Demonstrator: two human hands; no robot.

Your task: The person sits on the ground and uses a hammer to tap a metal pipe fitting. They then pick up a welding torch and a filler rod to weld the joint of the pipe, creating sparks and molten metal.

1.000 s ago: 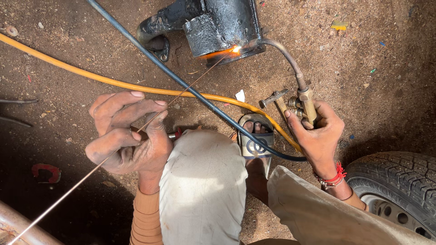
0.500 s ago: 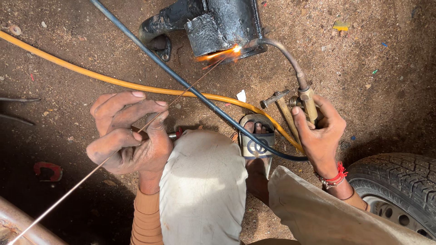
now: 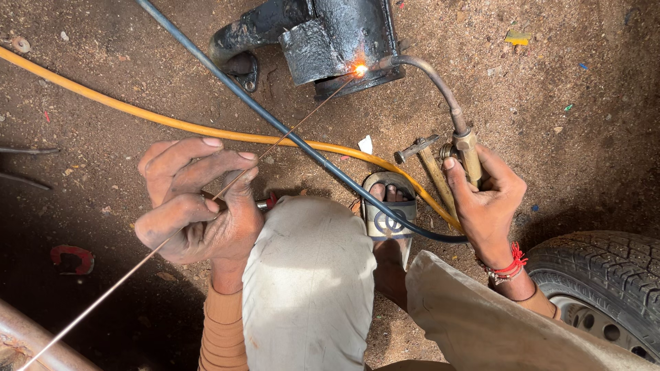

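Dirt ground lies under you. Your left hand [image 3: 196, 206] pinches the thin rod [image 3: 275, 141] between its fingers; your right hand [image 3: 485, 203] wraps around the torch [image 3: 467, 148].

A black car tyre [image 3: 605, 288] sits at the lower right on the brown dirt ground [image 3: 584, 82]. A red horseshoe-shaped piece [image 3: 72, 257] lies at the left, near a rusty pipe [image 3: 27, 340].

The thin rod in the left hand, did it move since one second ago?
No. The thin rod still runs from the left hand to the glowing spot on the black metal part.
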